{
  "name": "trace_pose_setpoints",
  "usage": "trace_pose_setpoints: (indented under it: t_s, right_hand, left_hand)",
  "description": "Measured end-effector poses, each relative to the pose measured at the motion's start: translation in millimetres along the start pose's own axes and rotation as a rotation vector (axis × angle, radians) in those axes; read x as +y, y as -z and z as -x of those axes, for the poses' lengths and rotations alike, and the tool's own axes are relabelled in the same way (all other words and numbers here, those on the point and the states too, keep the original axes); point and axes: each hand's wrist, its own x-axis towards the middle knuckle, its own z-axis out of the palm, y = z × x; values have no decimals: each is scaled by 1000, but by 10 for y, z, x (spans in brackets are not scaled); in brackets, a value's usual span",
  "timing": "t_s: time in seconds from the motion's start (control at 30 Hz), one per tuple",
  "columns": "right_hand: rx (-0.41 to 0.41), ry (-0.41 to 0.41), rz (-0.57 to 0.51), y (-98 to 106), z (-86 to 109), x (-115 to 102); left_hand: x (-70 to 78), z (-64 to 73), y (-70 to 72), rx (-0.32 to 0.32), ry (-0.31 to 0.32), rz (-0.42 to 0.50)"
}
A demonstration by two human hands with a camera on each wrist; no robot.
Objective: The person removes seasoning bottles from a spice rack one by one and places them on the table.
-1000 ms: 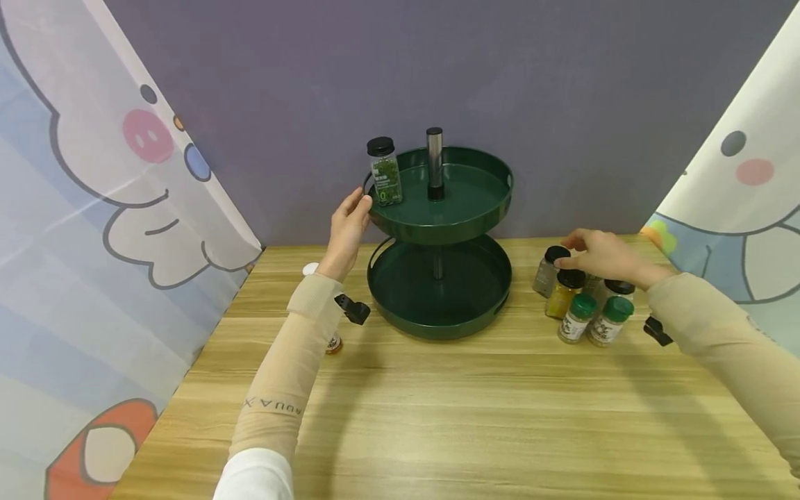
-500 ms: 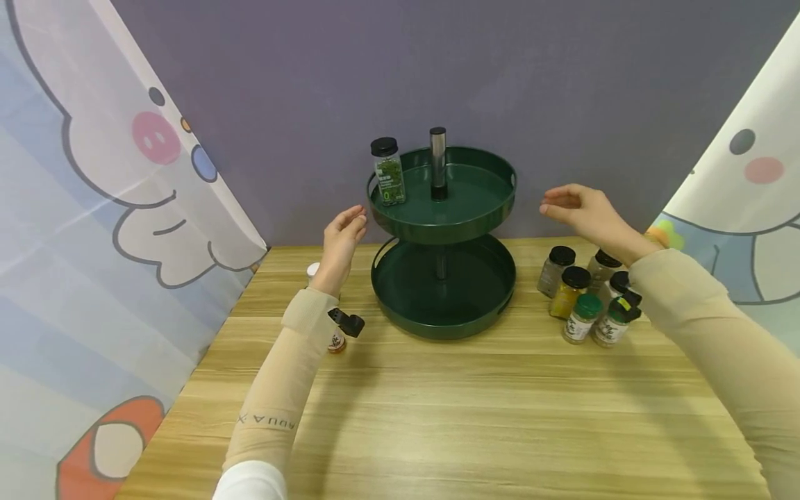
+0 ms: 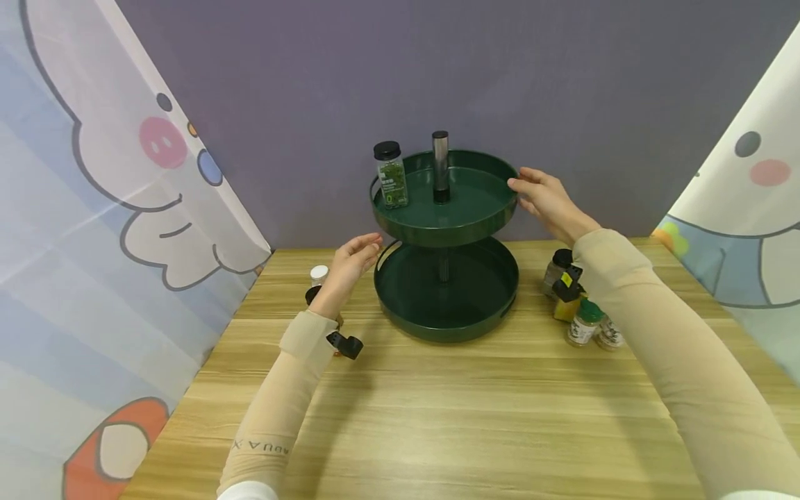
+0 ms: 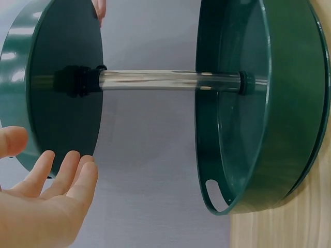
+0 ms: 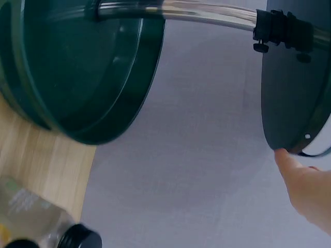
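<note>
A green two-tier round tray stand (image 3: 446, 237) with a metal post stands on the table. A clear spice jar (image 3: 393, 184) of green flakes with a black lid sits at the left of the upper tray. My right hand (image 3: 550, 201) is at that tray's right rim; in the right wrist view a fingertip (image 5: 281, 153) touches its lower edge. The other right fingers are partly hidden. My left hand (image 3: 353, 267) hovers at the stand's left, between the tiers, fingers loosely bent and holding nothing. In the left wrist view its fingers (image 4: 67, 170) overlap the upper tray's edge.
Several spice jars stand at the right, including a green-lidded jar (image 3: 584, 324) and a dark-lidded jar (image 3: 556, 272), partly behind my right forearm. At the left, a white-capped bottle (image 3: 319, 275) and others are partly covered by my left wrist. A grey wall (image 3: 312, 83) stands behind the table (image 3: 437, 410).
My right hand has left the jars at the right and moved up and left to the upper tray's rim. The left hand has come away from that tray's left rim and dropped lower.
</note>
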Motion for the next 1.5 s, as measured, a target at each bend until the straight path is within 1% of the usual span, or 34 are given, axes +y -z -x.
trace_pose_setpoints:
  t_s: [0.07, 0.2, 0.37, 0.53, 0.63, 0.73, 0.87, 0.93, 1.07, 1.13, 1.2, 1.27, 1.33, 1.5]
  right_hand:
    - [14, -1, -11, -19, -23, -6]
    - [48, 3, 22, -37, -63, -8]
    - [56, 6, 79, -40, -93, 8]
    - [63, 2, 88, -40, -102, 26]
    - [63, -1, 79, -48, -106, 36]
    - [53, 1, 65, -64, -117, 42]
    - [65, 2, 55, -65, -118, 42]
    - [73, 3, 62, -60, -111, 42]
    - [77, 1, 86, -54, -94, 44]
    - [77, 1, 95, -55, -92, 50]
    - [78, 3, 105, -59, -95, 57]
    - [80, 5, 107, -60, -102, 62]
    - [84, 6, 105, -56, -106, 65]
    - [88, 13, 106, -47, -109, 64]
  left_hand:
    - [-34, 10, -12, -17, -6, -2]
    - [-73, 27, -28, -40, -14, -3]
    - [-105, 25, -37, -42, -16, 24]
    - [-132, 24, -25, -44, -20, 21]
    - [-122, 43, 8, -32, -22, 11]
    - [-90, 57, 65, 10, -31, 12]
    - [15, 20, 113, 76, -83, 25]
    - [90, -21, 128, 99, -117, 13]
    - [265, -110, 161, 112, -190, -74]
    - [364, -150, 179, 109, -218, -144]
    - [466, -191, 195, 107, -232, -199]
    - [568, -244, 208, 108, -233, -255]
    - [670, -295, 209, 104, -218, -297]
    - [868, -413, 193, 77, -160, -380]
